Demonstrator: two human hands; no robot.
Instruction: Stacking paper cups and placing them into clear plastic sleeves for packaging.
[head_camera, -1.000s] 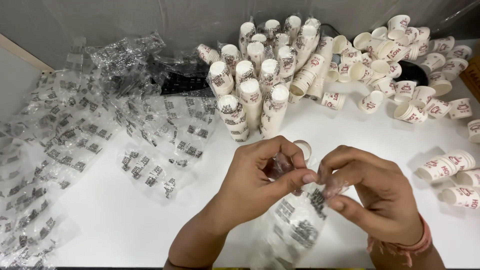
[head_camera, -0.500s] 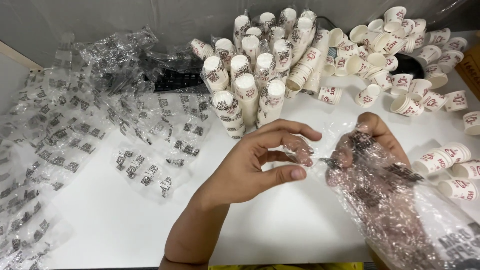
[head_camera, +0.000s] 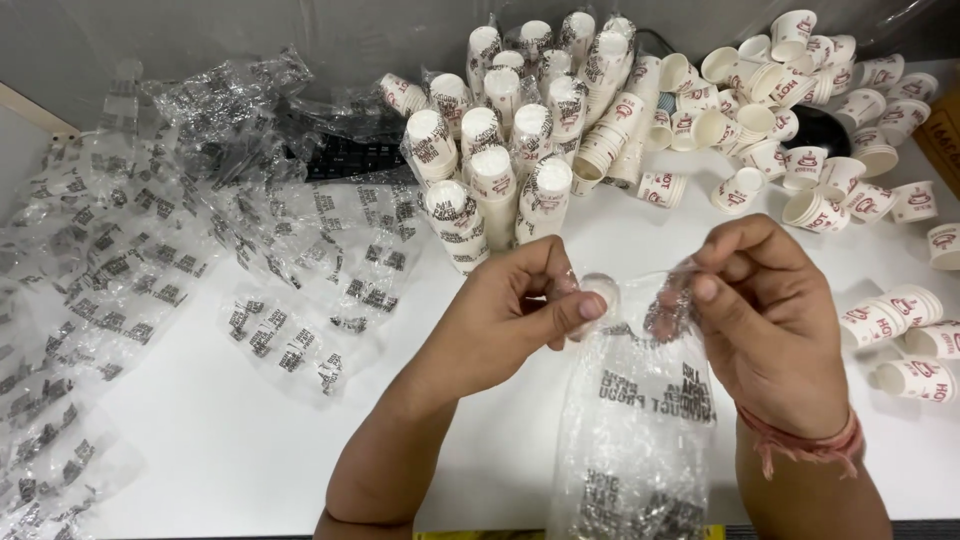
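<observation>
Many paper cups (head_camera: 800, 110) on white table (head_camera: 220, 450)

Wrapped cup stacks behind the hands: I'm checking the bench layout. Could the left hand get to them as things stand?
Probably yes: bare table lies between the left hand and the wrapped cup stacks, but it pinches the clear bag.

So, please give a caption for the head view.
Both hands, left hand and right hand, hold a clear bag open near paper cups.
</observation>
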